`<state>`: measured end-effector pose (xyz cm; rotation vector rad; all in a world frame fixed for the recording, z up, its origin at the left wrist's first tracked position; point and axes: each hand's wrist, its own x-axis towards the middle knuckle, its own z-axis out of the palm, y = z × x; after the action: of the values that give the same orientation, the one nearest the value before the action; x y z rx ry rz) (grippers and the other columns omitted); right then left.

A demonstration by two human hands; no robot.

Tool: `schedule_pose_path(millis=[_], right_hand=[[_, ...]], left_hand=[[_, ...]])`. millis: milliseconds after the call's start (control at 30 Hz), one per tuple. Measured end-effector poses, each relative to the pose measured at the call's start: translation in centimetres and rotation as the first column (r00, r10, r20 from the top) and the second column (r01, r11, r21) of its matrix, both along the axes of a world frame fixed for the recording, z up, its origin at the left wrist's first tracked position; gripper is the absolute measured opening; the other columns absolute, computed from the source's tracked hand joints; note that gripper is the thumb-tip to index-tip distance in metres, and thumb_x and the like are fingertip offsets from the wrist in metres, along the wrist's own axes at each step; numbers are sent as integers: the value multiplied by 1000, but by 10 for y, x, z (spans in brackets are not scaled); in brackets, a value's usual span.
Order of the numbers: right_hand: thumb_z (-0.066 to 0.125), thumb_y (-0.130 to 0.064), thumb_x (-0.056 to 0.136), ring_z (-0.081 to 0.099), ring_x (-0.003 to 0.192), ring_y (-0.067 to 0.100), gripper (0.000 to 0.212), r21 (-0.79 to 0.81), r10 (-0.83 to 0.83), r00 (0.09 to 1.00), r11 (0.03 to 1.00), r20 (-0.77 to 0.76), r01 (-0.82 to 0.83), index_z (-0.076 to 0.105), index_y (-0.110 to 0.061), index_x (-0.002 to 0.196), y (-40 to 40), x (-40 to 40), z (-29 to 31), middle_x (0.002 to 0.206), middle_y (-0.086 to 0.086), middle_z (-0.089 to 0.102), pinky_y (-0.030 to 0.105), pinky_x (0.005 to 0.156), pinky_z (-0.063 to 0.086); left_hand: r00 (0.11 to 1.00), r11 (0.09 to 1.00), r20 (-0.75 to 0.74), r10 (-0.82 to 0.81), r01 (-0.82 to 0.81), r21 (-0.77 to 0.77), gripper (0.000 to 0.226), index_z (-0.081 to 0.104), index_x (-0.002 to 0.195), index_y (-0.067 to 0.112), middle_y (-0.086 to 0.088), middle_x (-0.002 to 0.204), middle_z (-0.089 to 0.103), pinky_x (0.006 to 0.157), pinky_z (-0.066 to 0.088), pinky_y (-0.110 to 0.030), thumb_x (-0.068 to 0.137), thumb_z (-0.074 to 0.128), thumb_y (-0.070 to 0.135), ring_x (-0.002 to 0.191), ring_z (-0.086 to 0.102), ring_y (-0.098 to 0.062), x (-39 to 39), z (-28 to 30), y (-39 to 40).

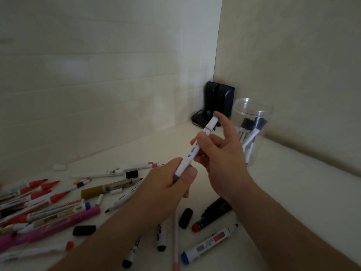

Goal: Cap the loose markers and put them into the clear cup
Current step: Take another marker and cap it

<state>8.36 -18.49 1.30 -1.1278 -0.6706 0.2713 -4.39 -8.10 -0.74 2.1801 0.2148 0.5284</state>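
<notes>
Both hands hold one white marker with blue-banded ends [195, 148] tilted above the middle of the white worktop [293, 192]. The left hand [168, 184] is curled around its lower end; the right hand [220, 151] pinches its middle, index finger raised beside the upper cap. The clear plastic cup [252, 130], holding a few capped markers, stands near the far right corner beside a black device [216, 102]. Loose markers and black caps [84, 230] litter the near-left worktop. Pale walls meet behind.
</notes>
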Motion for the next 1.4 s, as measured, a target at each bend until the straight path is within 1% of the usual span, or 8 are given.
schedule_pose_path(millis=[333,533,667,800,900,1033,1167,1400], right_hand=[[64,-11,99,72,76,19,59,-30,-14,1000,999,-20,14,44,-39,147,4,-6,2,91,15,77,29,72,57],[65,-8,99,72,77,19,58,-37,-24,998,999,-52,22,46,-36,147,9,-9,0,89,15,77,34,76,59],[69,-6,96,75,86,23,63,-99,-129,985,985,117,141,48,-40,145,-3,-5,19,91,12,76,37,81,63],[72,-11,91,71,71,16,56,198,-554,825,826,110,528,51,-32,139,-41,63,84,98,14,69,41,72,64],[69,-19,86,72,71,20,57,169,-749,613,657,251,734,50,-33,138,-65,114,106,99,10,65,44,77,65],[70,-26,88,66,67,0,49,-165,-608,558,580,564,798,54,-45,130,-69,142,93,93,-9,68,19,62,56],[63,-36,87,67,77,9,25,-404,-335,571,451,750,796,68,-37,112,-60,141,82,79,-13,69,30,78,55],[61,-31,86,68,88,14,20,-466,-278,609,439,742,768,77,-31,97,-62,137,91,92,-12,75,39,89,58]], left_hand=[[996,978,40,78,-84,192,43,47,83,30,-4,68,55,60,49,-41,94,22,64,62,52,-20,-7,-8,7],[997,980,-14,73,-70,184,42,47,84,30,-2,69,54,60,45,-32,92,23,63,62,51,-15,-5,-11,12],[989,953,-147,13,33,302,44,51,90,36,8,80,59,64,46,-27,93,23,70,74,54,-8,1,-13,17],[984,869,-178,21,70,489,37,57,97,44,20,87,57,82,39,-20,92,35,74,85,48,4,-1,-8,18],[985,823,-171,34,70,564,30,59,92,42,20,88,57,90,38,-21,90,48,70,88,46,4,-4,-9,17],[971,822,-237,13,125,555,12,62,96,41,21,92,58,91,41,-26,90,54,48,93,46,1,-4,-7,20],[965,809,-260,28,131,573,12,60,92,42,21,90,57,85,39,-27,86,56,51,91,46,1,-5,-9,26],[933,751,-361,0,238,616,38,57,87,41,20,89,51,76,28,-25,78,53,78,88,40,3,-10,-11,21]])
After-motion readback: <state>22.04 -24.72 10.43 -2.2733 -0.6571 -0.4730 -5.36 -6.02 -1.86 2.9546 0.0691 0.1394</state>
